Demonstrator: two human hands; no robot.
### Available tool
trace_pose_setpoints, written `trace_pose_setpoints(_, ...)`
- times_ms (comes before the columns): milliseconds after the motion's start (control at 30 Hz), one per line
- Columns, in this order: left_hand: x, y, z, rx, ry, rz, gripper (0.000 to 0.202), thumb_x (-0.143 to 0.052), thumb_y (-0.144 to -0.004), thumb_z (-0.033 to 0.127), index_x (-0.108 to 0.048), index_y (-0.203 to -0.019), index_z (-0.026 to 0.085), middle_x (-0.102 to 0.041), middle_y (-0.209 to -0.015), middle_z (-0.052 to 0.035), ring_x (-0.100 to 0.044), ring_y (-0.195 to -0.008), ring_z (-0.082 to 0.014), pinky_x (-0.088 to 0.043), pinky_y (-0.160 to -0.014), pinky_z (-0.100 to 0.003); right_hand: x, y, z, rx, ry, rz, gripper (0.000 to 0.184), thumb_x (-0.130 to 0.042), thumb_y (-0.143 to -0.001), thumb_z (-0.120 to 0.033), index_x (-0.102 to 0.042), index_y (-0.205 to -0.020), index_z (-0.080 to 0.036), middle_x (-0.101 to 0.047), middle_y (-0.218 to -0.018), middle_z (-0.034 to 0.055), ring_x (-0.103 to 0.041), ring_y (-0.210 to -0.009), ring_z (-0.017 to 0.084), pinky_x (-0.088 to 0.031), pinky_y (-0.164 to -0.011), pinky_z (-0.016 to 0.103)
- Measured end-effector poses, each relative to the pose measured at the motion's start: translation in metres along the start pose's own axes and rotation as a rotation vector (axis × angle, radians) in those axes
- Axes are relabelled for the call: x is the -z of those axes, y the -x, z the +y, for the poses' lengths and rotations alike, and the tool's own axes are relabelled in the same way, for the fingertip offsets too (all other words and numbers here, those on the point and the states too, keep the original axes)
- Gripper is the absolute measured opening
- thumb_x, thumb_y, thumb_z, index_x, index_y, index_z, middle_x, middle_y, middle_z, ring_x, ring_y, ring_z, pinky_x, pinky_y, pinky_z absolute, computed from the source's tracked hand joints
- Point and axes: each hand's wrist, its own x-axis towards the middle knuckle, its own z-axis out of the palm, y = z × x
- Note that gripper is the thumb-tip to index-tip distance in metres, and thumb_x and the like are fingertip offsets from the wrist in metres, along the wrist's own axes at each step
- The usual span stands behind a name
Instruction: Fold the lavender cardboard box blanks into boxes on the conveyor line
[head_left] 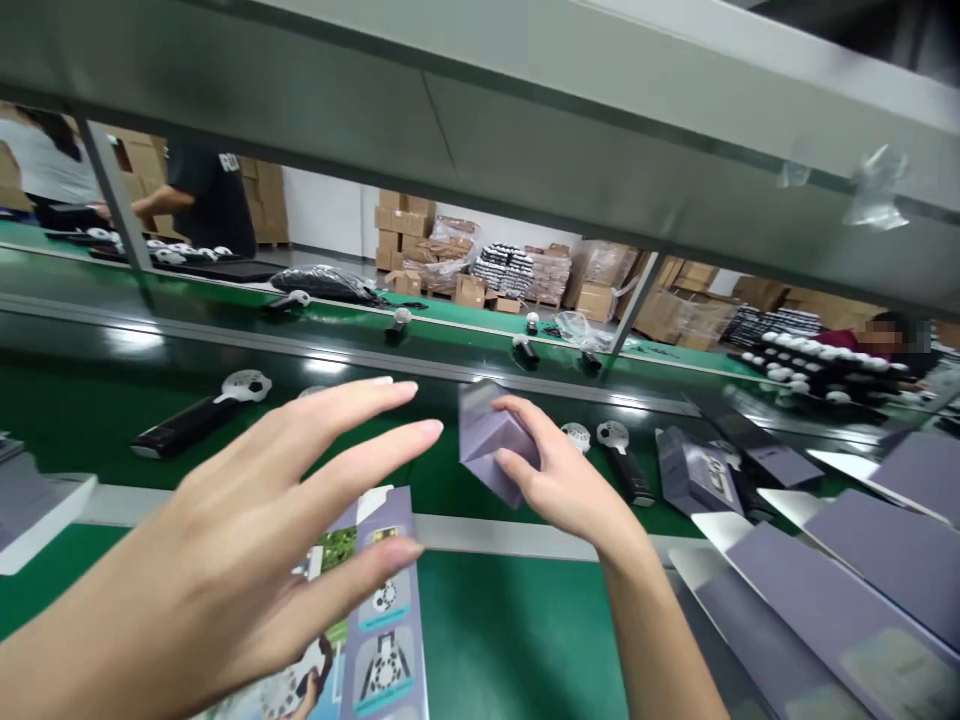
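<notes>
My left hand (pixel 255 530) is spread, thumb and fingers apart, with nothing between them. Below it lies a printed carton (pixel 386 610) with a purple side panel and pictures of a football-patterned device, partly covered by the hand. My right hand (pixel 562 475) grips a small purple cardboard box (pixel 480 425) between thumb and fingers, over the dark belt. To the left on the belt lies a black-handled device with a football-patterned white head (pixel 202 412). A similar device (pixel 624 462) rests right of my right hand, near a purple box (pixel 697 475).
Open purple cartons (pixel 847 590) are stacked at the right, their flaps sticking out. A grey shelf (pixel 525 130) spans overhead on metal posts. Beyond the dark conveyor belt (pixel 390 440), more devices lie on a green bench (pixel 450 308). Other people work at the far side.
</notes>
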Motion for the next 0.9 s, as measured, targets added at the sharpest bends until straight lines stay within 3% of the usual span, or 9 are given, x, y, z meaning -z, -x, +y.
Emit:
trace_pose_setpoints(67, -0.003, 0.002, -0.006, 0.036, -0.051, -0.062, 0.046, -0.043, -0.096, 0.052, -0.035, -0.141, 0.046, -0.040, -0.149, 0.0121, -0.045, -0.133, -0.0175, -0.034, -0.113, -0.031, 0.005, -0.005, 0.024, -0.172, 0.298, -0.006, 0.053, -0.045, -0.082, -0.003, -0.052, -0.131, -0.023, -0.043, -0.149, 0.0055, -0.029, -0.146, 0.026, -0.013, -0.122, 0.058)
trace_pose_setpoints(133, -0.008, 0.006, -0.012, 0.077, -0.048, -0.152, 0.046, -0.045, -0.094, 0.057, -0.038, -0.138, 0.050, -0.048, -0.144, 0.0118, -0.053, -0.127, -0.0224, -0.048, -0.102, -0.039, 0.004, -0.008, 0.040, -0.371, 0.550, -0.026, 0.057, -0.041, -0.080, 0.001, -0.053, -0.132, -0.019, -0.040, -0.151, 0.0118, -0.019, -0.150, 0.032, -0.004, -0.119, 0.066)
trace_pose_setpoints(200, -0.015, 0.012, -0.020, 0.217, 0.011, -0.325, 0.050, -0.046, -0.090, 0.064, -0.040, -0.138, 0.051, -0.053, -0.141, 0.0091, -0.057, -0.124, -0.0278, -0.056, -0.094, -0.045, -0.004, -0.010, 0.042, -0.415, 0.649, -0.027, 0.050, -0.040, -0.087, -0.006, -0.052, -0.135, -0.012, -0.044, -0.147, 0.0189, -0.028, -0.145, 0.036, -0.017, -0.118, 0.062)
trace_pose_setpoints(300, -0.024, 0.024, -0.032, 0.563, 0.102, -0.628, 0.063, -0.037, -0.088, 0.071, -0.042, -0.143, 0.041, -0.049, -0.148, -0.0016, -0.053, -0.129, -0.0360, -0.052, -0.100, -0.055, -0.033, -0.010, 0.024, -0.336, 0.493, -0.087, 0.042, -0.040, -0.098, -0.038, -0.061, -0.122, -0.011, -0.064, -0.120, 0.0182, -0.058, -0.119, 0.037, -0.045, -0.101, 0.051)
trace_pose_setpoints(433, -0.024, 0.028, -0.037, 0.743, 0.092, -0.817, 0.072, -0.035, -0.087, 0.061, -0.036, -0.149, 0.025, -0.039, -0.154, -0.0114, -0.044, -0.136, -0.0391, -0.040, -0.110, -0.060, -0.092, -0.005, -0.004, -0.327, 0.417, -0.328, 0.065, -0.052, -0.081, -0.072, -0.071, -0.093, -0.010, -0.071, -0.098, 0.0211, -0.065, -0.100, 0.045, -0.050, -0.087, 0.055)
trace_pose_setpoints(567, -0.006, 0.016, -0.019, 0.698, 0.207, -0.773, 0.061, -0.043, -0.092, 0.051, -0.037, -0.148, 0.028, -0.041, -0.153, -0.0071, -0.046, -0.137, -0.0328, -0.041, -0.112, -0.055, -0.127, 0.001, -0.001, -0.287, 0.455, -0.424, 0.053, -0.056, -0.085, -0.056, -0.068, -0.105, -0.009, -0.069, -0.110, 0.0215, -0.063, -0.107, 0.043, -0.048, -0.089, 0.051)
trace_pose_setpoints(700, 0.003, 0.006, -0.004, 0.617, 0.176, -0.600, 0.046, -0.048, -0.095, 0.042, -0.051, -0.137, 0.025, -0.061, -0.132, -0.0072, -0.058, -0.121, -0.0315, -0.049, -0.103, -0.055, -0.122, -0.002, 0.016, -0.297, 0.430, -0.372, 0.037, -0.047, -0.089, -0.050, -0.061, -0.078, -0.017, -0.070, -0.089, 0.0142, -0.065, -0.090, 0.037, -0.045, -0.074, 0.044)
trace_pose_setpoints(800, 0.005, 0.004, -0.005, 0.676, 0.180, -0.418, 0.050, -0.049, -0.095, 0.042, -0.045, -0.141, 0.024, -0.055, -0.140, -0.0079, -0.052, -0.129, -0.0296, -0.045, -0.110, -0.054, -0.105, -0.008, 0.016, -0.208, -0.030, -0.229, 0.045, -0.047, -0.084, -0.062, -0.053, -0.069, -0.020, -0.064, -0.072, 0.0090, -0.062, -0.071, 0.027, -0.044, -0.064, 0.036)
trace_pose_setpoints(900, 0.007, 0.003, -0.005, 0.787, 0.214, -0.199, 0.070, -0.049, -0.094, 0.045, -0.022, -0.153, 0.021, -0.029, -0.159, -0.0094, -0.030, -0.147, -0.0286, -0.034, -0.121, -0.056, -0.085, -0.007, 0.004, -0.316, -0.548, 0.037, 0.051, -0.062, -0.073, -0.072, -0.059, -0.098, -0.027, -0.069, -0.084, 0.0062, -0.065, -0.074, 0.024, -0.051, -0.059, 0.034)
